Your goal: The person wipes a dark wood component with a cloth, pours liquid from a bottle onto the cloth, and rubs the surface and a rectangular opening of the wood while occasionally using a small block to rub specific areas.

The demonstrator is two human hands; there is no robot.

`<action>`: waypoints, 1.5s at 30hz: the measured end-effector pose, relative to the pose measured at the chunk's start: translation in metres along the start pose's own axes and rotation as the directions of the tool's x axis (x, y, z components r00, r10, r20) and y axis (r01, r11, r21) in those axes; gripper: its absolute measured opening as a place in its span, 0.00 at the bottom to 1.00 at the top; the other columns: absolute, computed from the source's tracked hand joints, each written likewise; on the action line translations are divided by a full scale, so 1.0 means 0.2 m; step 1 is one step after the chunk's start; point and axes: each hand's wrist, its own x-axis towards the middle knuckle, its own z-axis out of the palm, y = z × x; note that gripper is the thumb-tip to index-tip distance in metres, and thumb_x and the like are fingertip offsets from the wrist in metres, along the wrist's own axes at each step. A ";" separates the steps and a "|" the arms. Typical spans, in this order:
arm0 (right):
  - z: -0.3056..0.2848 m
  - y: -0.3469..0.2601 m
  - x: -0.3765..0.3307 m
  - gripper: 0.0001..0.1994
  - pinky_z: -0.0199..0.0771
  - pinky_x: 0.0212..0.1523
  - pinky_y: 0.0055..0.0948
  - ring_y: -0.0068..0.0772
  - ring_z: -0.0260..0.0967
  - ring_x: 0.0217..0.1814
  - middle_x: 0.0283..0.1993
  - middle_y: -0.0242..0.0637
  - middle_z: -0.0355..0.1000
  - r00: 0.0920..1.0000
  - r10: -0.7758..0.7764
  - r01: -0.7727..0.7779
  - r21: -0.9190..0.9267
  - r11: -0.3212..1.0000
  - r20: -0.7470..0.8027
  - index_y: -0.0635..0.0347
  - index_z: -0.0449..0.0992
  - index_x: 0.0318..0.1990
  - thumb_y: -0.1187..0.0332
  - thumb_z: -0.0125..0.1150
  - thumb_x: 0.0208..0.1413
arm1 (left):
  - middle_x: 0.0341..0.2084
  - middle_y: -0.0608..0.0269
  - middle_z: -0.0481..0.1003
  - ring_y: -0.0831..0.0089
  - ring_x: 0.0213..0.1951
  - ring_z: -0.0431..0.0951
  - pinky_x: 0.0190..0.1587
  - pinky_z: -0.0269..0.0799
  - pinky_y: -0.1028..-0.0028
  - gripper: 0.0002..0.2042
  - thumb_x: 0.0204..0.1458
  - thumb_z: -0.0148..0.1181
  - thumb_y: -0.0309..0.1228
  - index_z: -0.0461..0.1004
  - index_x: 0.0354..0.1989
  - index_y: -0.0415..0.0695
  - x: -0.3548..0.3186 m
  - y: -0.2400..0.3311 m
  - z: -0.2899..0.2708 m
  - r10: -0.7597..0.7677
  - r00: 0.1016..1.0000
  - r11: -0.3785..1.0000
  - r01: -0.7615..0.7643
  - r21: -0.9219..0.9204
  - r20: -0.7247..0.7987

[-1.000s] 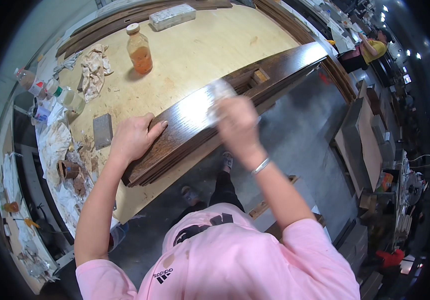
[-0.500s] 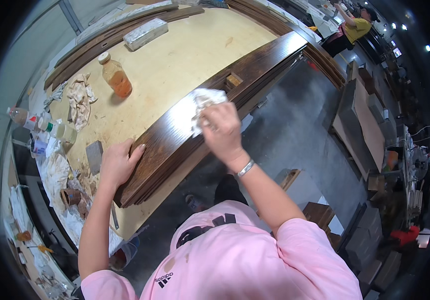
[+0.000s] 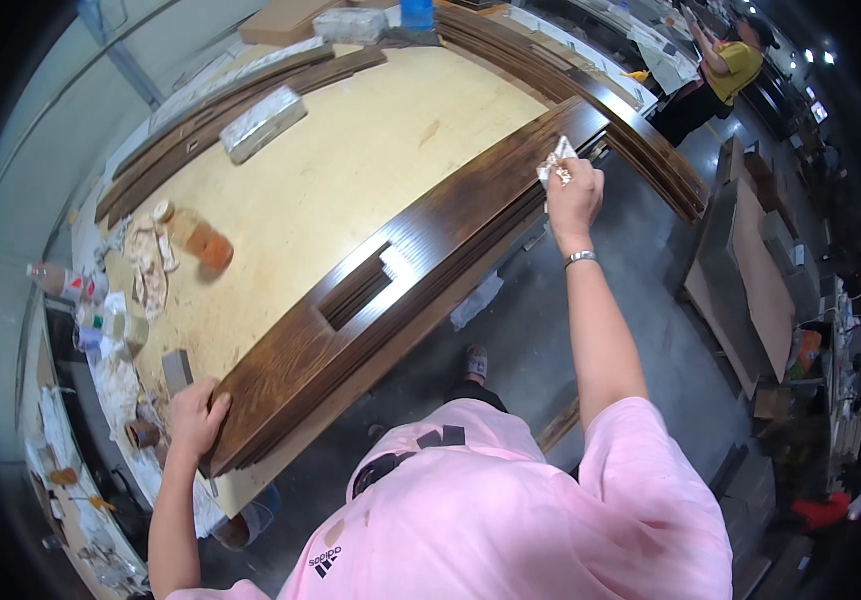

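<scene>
Right hand: the hand [image 3: 575,196], at 2 o'clock from the view's middle, has its fingers clamped on a crumpled white cloth [image 3: 557,166] with brown stains; a silver bracelet [image 3: 581,257] circles the wrist
Left hand: the hand [image 3: 197,418], at 8 o'clock, lies at the near end of the dark board, thumb against its corner; cannot tell whether its fingers grip
Dark board: the glossy brown board [image 3: 476,195] runs from 8 o'clock to 1 o'clock, atop a stack of similar boards, with 1 long opening [image 3: 354,288] through it; the cloth lies at its right edge, near the far end
Tabletop: the pale tabletop [image 3: 391,130], brown-stained toward 9 o'clock, is under the stack
Bottle: a clear bottle [image 3: 213,250] of orange liquid is at 10 o'clock; a rumpled stained rag [image 3: 151,275] is just beside it
Blocks: 1 grey block [image 3: 177,370] sits at 11 o'clock from the left hand; 1 silvery block [image 3: 263,125] is between 10 and 11 o'clock
Co-worker: a person in a yellow top [image 3: 738,75] stands at 2 o'clock, well apart
</scene>
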 end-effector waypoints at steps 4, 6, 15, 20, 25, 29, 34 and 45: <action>-0.09 -0.11 0.05 0.02 0.68 0.41 0.46 0.49 0.67 0.39 0.32 0.44 0.73 0.991 -0.113 0.126 0.260 0.957 -0.066 0.61 0.77 0.30 0.75 0.61 0.47 | 0.36 0.46 0.78 0.48 0.42 0.78 0.45 0.72 0.58 0.14 0.55 0.58 0.38 0.78 0.41 0.40 0.11 0.12 0.02 -0.020 0.999 1.000 0.020 0.007 -0.041; -0.15 -0.37 -0.07 0.02 0.68 0.36 0.41 0.45 0.67 0.31 0.29 0.40 0.73 0.916 -0.395 0.387 0.416 0.823 -0.070 0.58 0.75 0.26 0.75 0.58 0.44 | 0.43 0.48 0.79 0.51 0.48 0.77 0.51 0.70 0.59 0.16 0.57 0.58 0.35 0.76 0.49 0.39 0.31 0.42 0.04 -0.136 0.973 0.987 0.118 -0.104 -0.187; -0.16 -0.40 -0.28 0.04 0.73 0.44 0.37 0.40 0.69 0.43 0.35 0.35 0.72 0.855 -0.492 0.281 0.646 0.709 0.168 0.56 0.75 0.28 0.72 0.60 0.43 | 0.22 0.46 0.76 0.47 0.28 0.78 0.32 0.72 0.59 0.10 0.60 0.56 0.35 0.76 0.43 0.43 1.01 1.18 0.32 0.065 0.994 0.992 -0.074 -0.104 -0.085; -0.05 0.08 0.11 0.05 0.72 0.43 0.40 0.44 0.67 0.42 0.34 0.38 0.72 0.963 -0.246 0.195 0.342 0.919 0.112 0.57 0.75 0.29 0.76 0.62 0.41 | 0.20 0.44 0.73 0.48 0.25 0.76 0.29 0.68 0.60 0.11 0.59 0.57 0.36 0.76 0.37 0.40 0.98 1.17 0.31 0.022 0.996 0.990 -0.035 -0.140 -0.092; 0.00 0.19 0.24 0.05 0.71 0.41 0.42 0.47 0.67 0.42 0.33 0.40 0.72 0.986 -0.148 0.123 0.264 0.957 0.077 0.57 0.74 0.27 0.74 0.64 0.41 | 0.19 0.44 0.70 0.47 0.24 0.74 0.28 0.67 0.60 0.11 0.57 0.57 0.35 0.76 0.36 0.39 1.00 1.16 0.35 0.025 0.994 0.993 -0.037 -0.110 -0.107; -0.04 -0.03 0.02 0.04 0.73 0.42 0.39 0.41 0.68 0.41 0.35 0.37 0.71 0.924 -0.354 0.253 0.458 0.852 0.148 0.55 0.75 0.27 0.71 0.65 0.44 | 0.19 0.45 0.70 0.47 0.25 0.73 0.30 0.67 0.59 0.10 0.57 0.57 0.35 0.75 0.36 0.40 1.00 1.15 0.36 0.020 0.992 0.992 -0.035 -0.117 -0.121; 0.13 0.44 0.38 0.06 0.72 0.44 0.39 0.44 0.67 0.44 0.37 0.38 0.72 0.985 -0.147 0.131 0.158 0.979 0.094 0.55 0.78 0.33 0.68 0.66 0.48 | 0.20 0.46 0.71 0.47 0.26 0.74 0.30 0.67 0.59 0.10 0.56 0.57 0.35 0.75 0.37 0.40 0.99 1.14 0.35 0.012 0.992 0.995 -0.024 -0.094 -0.128; 0.05 0.53 0.52 0.07 0.70 0.42 0.42 0.44 0.67 0.41 0.35 0.39 0.71 0.973 -0.229 0.218 0.196 0.956 0.032 0.56 0.74 0.27 0.71 0.69 0.42 | 0.20 0.47 0.71 0.47 0.26 0.74 0.30 0.66 0.57 0.10 0.54 0.58 0.36 0.75 0.35 0.40 0.96 1.15 0.35 0.007 0.987 0.999 -0.013 -0.039 -0.159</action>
